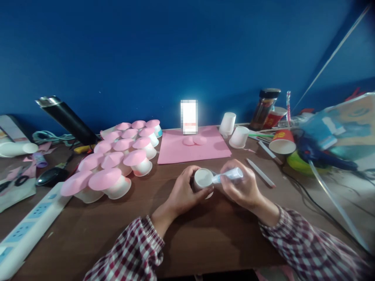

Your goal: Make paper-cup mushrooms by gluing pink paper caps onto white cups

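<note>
The left hand [187, 189] curls its fingers round one white cup [203, 177], nearer than two pink discs [200, 140] — the right hand [241, 189] pinches one white tube [234, 174], tip at the cup — two red cups [283, 136] bear unreadable gold print.

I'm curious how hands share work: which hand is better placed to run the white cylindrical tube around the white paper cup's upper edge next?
Probably the right hand: it grips the tube, tip at the upper edge of the cup. The left hand is curled around the cup, holding it.
</note>
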`<state>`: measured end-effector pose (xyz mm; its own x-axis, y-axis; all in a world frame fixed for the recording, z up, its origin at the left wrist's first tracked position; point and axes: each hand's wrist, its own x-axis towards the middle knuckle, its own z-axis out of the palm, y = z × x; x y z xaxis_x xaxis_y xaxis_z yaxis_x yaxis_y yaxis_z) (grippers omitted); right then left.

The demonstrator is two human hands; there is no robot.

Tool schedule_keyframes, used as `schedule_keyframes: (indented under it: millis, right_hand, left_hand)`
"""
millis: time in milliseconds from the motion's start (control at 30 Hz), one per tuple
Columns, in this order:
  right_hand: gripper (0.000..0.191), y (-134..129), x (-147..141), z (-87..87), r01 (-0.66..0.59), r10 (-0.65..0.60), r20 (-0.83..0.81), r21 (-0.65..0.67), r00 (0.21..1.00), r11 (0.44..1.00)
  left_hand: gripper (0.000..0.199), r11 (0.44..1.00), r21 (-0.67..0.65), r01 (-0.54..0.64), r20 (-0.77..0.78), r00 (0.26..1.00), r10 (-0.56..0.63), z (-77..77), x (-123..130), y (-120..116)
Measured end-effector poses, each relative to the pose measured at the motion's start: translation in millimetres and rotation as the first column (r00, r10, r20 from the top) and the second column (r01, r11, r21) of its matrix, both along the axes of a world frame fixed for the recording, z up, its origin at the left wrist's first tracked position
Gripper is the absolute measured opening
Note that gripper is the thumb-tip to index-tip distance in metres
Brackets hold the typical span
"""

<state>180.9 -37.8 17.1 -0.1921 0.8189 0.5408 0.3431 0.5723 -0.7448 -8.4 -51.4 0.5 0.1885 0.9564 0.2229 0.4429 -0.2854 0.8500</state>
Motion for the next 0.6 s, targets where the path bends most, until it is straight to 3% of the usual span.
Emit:
schedule_keyframes:
  millis: [600]
  right_hand:
    - [0.007, 1.6, -0.1, 4.6, -0.033, 0.033, -0.006, -0.022, 0.999, 0.999]
  left_hand:
    - [0.041, 1.000, 0.007, -0.008, -0.024, 1.000, 0.009, 0.0, 0.0, -0.4]
